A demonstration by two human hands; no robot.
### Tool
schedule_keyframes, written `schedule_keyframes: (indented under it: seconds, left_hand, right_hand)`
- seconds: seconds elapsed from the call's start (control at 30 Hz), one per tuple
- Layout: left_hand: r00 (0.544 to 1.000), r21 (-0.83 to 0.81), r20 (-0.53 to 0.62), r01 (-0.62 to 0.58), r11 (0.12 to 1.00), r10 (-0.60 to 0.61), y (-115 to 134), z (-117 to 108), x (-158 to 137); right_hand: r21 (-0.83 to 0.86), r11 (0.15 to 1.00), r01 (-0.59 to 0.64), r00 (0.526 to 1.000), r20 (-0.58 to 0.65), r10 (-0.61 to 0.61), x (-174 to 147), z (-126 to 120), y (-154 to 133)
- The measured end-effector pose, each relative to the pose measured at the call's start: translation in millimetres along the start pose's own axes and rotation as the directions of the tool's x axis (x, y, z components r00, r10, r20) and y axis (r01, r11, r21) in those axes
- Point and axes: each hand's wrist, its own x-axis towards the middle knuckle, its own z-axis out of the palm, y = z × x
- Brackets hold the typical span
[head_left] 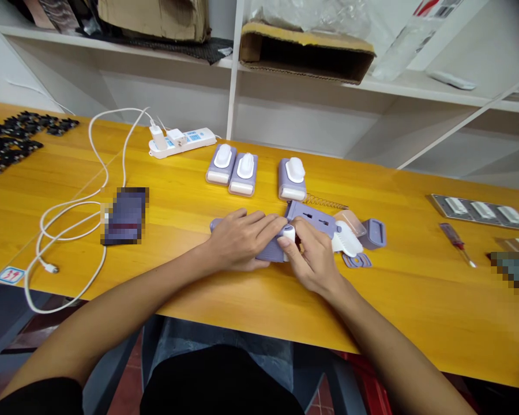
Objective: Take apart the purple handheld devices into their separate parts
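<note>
My left hand [244, 239] lies over a purple plastic housing [273, 252] and holds it down near the table's front edge. The fingers of my right hand [313, 259] are closed around a white end piece [289, 233] at the right end of that housing. Both hands cover much of it. Just behind my right hand rests a flat purple panel [313, 218] with two dark slots. To its right sit a white oval part [348, 238], a clear cover [350, 223], a purple box-shaped part [374, 233] and a purple ring plate [357, 260].
A metal spring [326, 202] lies behind the panel. Three purple-and-white units [243, 174] stand farther back. At left are a phone [126, 216], a looped white cable [99, 147] and a power strip [184, 143]. A screwdriver [457, 245] and a grey strip [480, 211] lie right.
</note>
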Motion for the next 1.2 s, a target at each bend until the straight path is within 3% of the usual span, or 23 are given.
schedule_keyframes:
  seconds: [0.37,0.9,1.1,1.2]
  left_hand:
    - [0.987,-0.033,-0.163,-0.005,0.999,0.000,4.9,4.4,2.3]
    - [0.989,-0.021,-0.140,0.038,0.999,-0.041,7.7,8.2,0.9]
    - [1.000,-0.042,0.009,0.007,0.999,-0.006,5.0,-5.4,-0.5]
    - [1.000,-0.071,-0.010,-0.014,0.997,0.013,2.8,-9.4,0.0]
  right_hand:
    - [0.118,0.991,0.068,0.994,-0.090,-0.058,4.3,1.1,-5.0]
    - [0.101,0.979,0.175,0.962,-0.228,-0.148,0.8,11.0,-2.6]
    - [0.028,0.968,0.250,0.948,-0.211,-0.239,0.3,10.0,-3.0]
    - [0.015,0.964,0.265,0.942,-0.217,-0.256,0.4,9.4,-4.0]
